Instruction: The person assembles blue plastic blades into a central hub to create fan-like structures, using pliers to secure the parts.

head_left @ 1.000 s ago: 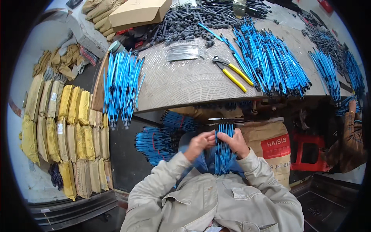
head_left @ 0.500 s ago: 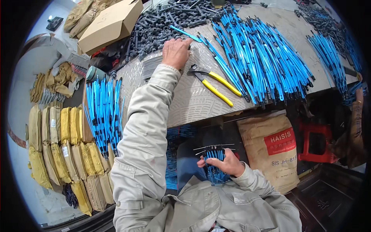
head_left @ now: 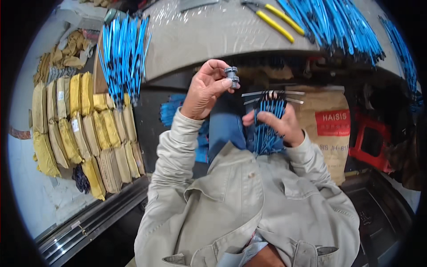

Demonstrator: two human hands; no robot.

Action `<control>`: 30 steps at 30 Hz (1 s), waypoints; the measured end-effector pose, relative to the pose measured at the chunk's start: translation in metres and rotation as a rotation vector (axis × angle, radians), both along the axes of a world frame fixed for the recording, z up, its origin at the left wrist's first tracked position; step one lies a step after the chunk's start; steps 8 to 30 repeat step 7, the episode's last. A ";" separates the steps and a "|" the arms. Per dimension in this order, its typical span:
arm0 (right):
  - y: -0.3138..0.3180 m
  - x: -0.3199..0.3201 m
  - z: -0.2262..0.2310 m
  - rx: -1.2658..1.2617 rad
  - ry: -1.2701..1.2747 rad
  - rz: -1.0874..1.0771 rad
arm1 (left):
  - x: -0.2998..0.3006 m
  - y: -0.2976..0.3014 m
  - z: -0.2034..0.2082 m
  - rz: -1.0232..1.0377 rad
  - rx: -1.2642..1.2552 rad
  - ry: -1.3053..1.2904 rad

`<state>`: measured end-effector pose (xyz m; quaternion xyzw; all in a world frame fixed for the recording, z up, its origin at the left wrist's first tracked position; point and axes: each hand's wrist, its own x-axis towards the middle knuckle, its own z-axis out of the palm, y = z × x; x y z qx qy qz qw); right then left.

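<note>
My left hand [head_left: 203,91] is raised in front of the table edge. Between its thumb and fingers it pinches a small grey ribbed plastic fitting [head_left: 232,78]. Lower and to the right, over my lap, my right hand [head_left: 287,127] is wrapped round a bundle of thin blue strips [head_left: 269,133] with black ends. Flat silvery metal strips [head_left: 291,99] lie crosswise at the bundle's top end. The fitting and the bundle are apart, with a small gap between them.
On the table [head_left: 200,40] lie yellow-handled pliers [head_left: 280,26], a large blue-strip pile [head_left: 331,24] and another blue bundle [head_left: 123,53] overhanging the left end. A paper sack [head_left: 327,162] and red stool [head_left: 362,147] stand right; wrapped packs [head_left: 66,138] are stacked left.
My left hand has come back from the far side of the table and now holds the grey fitting. The view has tipped downward. My right hand keeps its hold on the bundle.
</note>
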<state>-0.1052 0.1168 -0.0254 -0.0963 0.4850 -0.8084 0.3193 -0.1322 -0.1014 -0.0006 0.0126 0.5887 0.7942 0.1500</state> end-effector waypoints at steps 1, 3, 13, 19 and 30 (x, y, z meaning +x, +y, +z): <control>-0.002 0.004 0.002 0.007 -0.021 0.011 | 0.015 0.003 -0.008 0.045 0.129 -0.020; -0.004 0.010 0.002 0.005 0.048 -0.017 | 0.034 0.010 -0.018 0.090 0.271 -0.040; -0.008 0.027 0.004 -0.010 0.146 -0.038 | 0.064 0.018 -0.030 0.094 0.630 -0.084; -0.008 0.027 0.004 -0.010 0.146 -0.038 | 0.064 0.018 -0.030 0.094 0.630 -0.084; -0.008 0.027 0.004 -0.010 0.146 -0.038 | 0.064 0.018 -0.030 0.094 0.630 -0.084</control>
